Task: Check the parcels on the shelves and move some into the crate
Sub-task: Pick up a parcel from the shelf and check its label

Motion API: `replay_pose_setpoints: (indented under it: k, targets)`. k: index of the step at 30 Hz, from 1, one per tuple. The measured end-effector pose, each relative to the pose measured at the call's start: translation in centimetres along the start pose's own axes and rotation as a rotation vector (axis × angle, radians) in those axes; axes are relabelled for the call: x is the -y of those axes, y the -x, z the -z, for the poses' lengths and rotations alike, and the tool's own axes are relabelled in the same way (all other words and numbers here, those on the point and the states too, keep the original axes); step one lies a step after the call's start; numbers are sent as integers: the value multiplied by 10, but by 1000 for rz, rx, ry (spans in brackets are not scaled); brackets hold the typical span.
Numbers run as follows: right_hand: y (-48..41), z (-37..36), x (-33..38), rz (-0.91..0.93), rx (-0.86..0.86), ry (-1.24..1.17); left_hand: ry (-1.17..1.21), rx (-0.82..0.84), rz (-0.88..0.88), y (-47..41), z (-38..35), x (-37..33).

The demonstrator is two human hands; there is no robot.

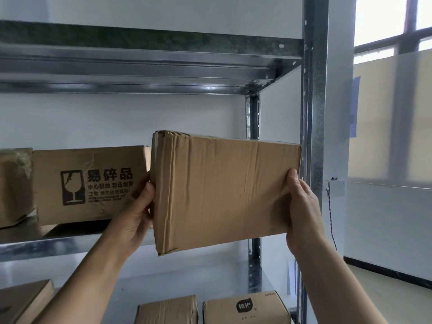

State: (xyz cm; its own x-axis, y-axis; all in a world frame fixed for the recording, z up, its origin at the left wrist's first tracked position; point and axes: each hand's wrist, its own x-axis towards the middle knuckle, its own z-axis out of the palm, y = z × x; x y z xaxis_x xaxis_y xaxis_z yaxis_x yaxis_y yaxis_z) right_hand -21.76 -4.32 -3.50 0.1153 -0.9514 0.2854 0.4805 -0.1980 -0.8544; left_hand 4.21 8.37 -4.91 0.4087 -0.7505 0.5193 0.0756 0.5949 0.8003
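Metal shelving [149, 54], arms raised, left hand [138, 211], right hand [304, 206] grasping parcel [222, 190] ends, fingers probably behind

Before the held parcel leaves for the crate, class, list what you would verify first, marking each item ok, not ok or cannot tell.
1. Two-handed hold: left hand and right hand grip opposite ends of the plain parcel: ok.
2. Parcel out in front of the shelf edge: ok.
3. Gap to the fragile-marked box: cannot tell.
4. Label read: the facing side is blank: cannot tell.
5. Crate ready: not in view: cannot tell.
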Motion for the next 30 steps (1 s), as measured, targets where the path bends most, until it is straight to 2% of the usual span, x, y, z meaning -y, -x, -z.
replay_pose_setpoints:
  k: [4, 7, 11, 14, 22, 25, 30]
  targets:
    - [-4, -6, 7, 38, -22, 35, 96, -86, 3, 1, -3, -2]
    - [-6, -12, 9, 101, -12, 117, 66, -112, -38, 2, -7, -8]
    - [-8, -21, 5, 205, 44, 258, 44, -175, -130, 3, -20, -16]
    - [-1, -30, 6, 208, 136, 327, 33, -202, -231, 4, -33, -22]
    - [64, -51, 28, 9, 475, -55, -121, -367, -440, 12, -76, -25]
    - [74, -50, 21, 16, 494, -106, -128, -386, -451, 15, -89, -23]
    - [68, -48, 5, 52, 384, -156, -191, -396, -427, 19, -98, -15]
